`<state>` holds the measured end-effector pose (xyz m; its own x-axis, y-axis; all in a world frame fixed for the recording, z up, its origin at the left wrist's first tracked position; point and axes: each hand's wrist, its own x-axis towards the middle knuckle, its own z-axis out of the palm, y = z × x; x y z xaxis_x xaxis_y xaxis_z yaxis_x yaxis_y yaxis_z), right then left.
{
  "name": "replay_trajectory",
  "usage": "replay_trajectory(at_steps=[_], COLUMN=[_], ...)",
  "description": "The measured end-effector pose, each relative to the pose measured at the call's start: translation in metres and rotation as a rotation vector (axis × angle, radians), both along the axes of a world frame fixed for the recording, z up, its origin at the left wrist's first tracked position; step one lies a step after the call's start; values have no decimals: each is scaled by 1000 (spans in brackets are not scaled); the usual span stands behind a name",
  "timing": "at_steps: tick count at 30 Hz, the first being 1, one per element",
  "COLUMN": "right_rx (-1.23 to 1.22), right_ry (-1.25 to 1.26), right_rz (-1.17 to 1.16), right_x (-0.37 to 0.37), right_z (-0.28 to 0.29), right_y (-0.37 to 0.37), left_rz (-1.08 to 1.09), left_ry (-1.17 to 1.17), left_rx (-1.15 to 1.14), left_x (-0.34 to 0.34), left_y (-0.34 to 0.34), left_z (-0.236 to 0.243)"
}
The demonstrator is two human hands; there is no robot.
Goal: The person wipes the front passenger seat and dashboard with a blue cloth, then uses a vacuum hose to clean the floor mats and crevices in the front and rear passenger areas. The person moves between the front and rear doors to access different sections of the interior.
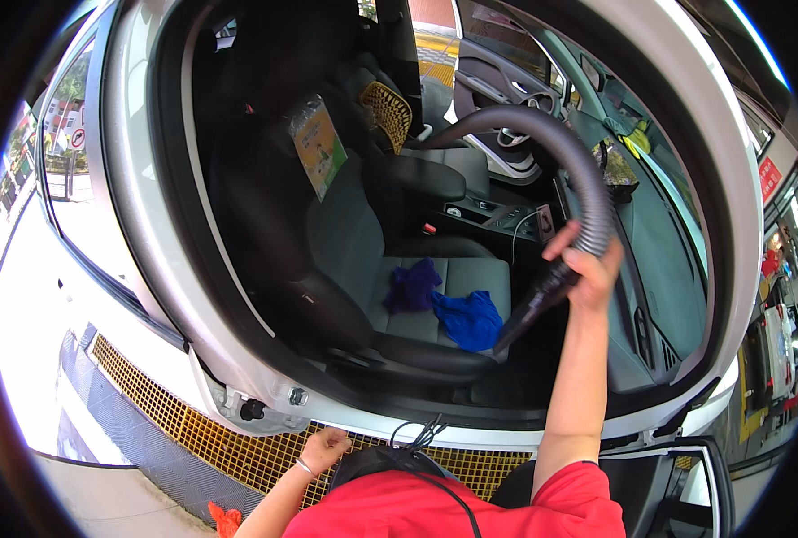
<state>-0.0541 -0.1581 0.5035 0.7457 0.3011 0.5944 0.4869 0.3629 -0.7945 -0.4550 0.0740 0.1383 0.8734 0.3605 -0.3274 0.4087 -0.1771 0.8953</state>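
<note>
Outside the door opening, above yellow floor grating [197,411], the left hand [324,448] is held low with its fingers loosely curled; nothing can be seen in it, though its palm is hidden. The near seat's cushion [481,272] lies ahead and to its right. On it, a purple cloth [413,285] and a blue cloth [470,320] are laid side by side. Right of the blue cloth, a black crevice nozzle [533,312] is slanted, its long axis running from the right hand [592,273] down and leftward to the cushion's front corner. Its tip is brought close beside the blue cloth; whether they touch cannot be told. The nozzle is gripped at its hose end by the right hand, clearly the nearer one. From there a ribbed grey hose [578,166] is arched up and over toward the far seat.

Counted left to right: one plastic-sleeved card [318,148] on the backrest, two cloths, one steering wheel [513,137], one nozzle and one hose are shown.
</note>
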Motion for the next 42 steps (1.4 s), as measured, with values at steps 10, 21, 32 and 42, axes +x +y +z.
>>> replay_trajectory(at_steps=[10,21,32,42], right_rx=[-73,250,86,-278], right_ry=[681,1139,1198,1019], right_rz=[155,42,191,-145], right_x=[-27,78,82,104], right_z=[-211,-296,-255,-384], right_y=[147,-7,66,110], left_rz=[154,182,183,-23], left_ry=[16,39,-391,-129], left_rx=[94,216,1128,975], left_x=[-22,-25,68,35], left_y=[-11,-26,16,-13], left_z=[20,37,176,106])
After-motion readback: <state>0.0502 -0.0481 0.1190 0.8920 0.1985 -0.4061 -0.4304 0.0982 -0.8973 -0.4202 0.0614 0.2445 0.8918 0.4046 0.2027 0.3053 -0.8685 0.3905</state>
